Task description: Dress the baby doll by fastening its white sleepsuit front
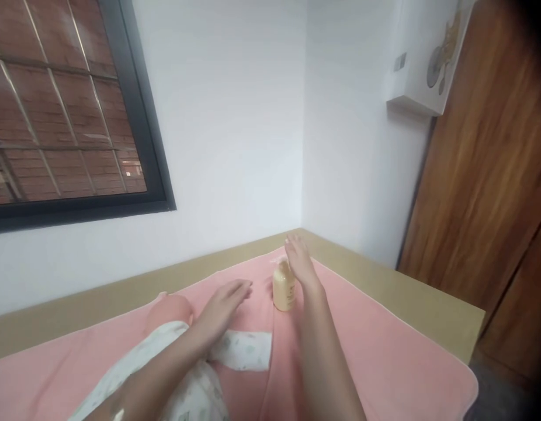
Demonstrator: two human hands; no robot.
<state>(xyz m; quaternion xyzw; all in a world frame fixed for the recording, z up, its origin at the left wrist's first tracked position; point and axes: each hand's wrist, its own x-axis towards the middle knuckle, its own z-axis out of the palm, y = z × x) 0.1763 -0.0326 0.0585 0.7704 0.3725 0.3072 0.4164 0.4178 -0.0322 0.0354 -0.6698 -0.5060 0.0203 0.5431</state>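
Observation:
A pale yellow pump bottle (283,291) stands upright on a pink mat (362,356). Close to its top, on the right side, is my right hand (301,261), with fingers stretched out and not wrapped round anything; whether it touches the pump cannot be made out. My left hand (224,307) reaches over a baby doll, its fingers extended and holding nothing visible. The doll's head (169,310) shows left of that hand, partly covered by white printed clothing (152,351). One white sleeve (246,349) lies stretched out to the right, below my left hand.
The mat covers a tan tabletop (353,263) set in a corner of white walls (226,117). A dark-framed barred window (134,105) is at left. On the right are a wall-mounted white box (415,76) and a brown wooden door (481,175).

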